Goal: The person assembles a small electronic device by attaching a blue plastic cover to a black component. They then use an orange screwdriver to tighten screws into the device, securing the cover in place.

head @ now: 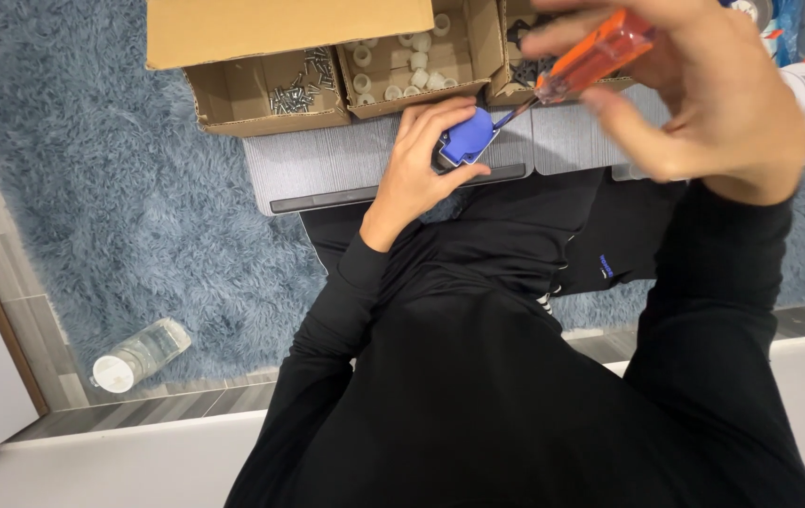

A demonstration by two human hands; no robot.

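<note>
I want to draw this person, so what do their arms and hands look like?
Both arms are covered by long black sleeves that reach down to the wrists. The fabric looks plain and soft, with no stripes or patterns on it. The left hand and the right hand are bare: no gloves, and I can see no rings or watch. The rest of the clothing is black too.

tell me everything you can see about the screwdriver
The screwdriver has a translucent orange handle that looks like plastic and a short dark metal shaft. It is tilted, tip pointing down-left, and the tip meets the small blue part held by the left hand. The right hand grips its handle, which is slightly blurred.
</note>
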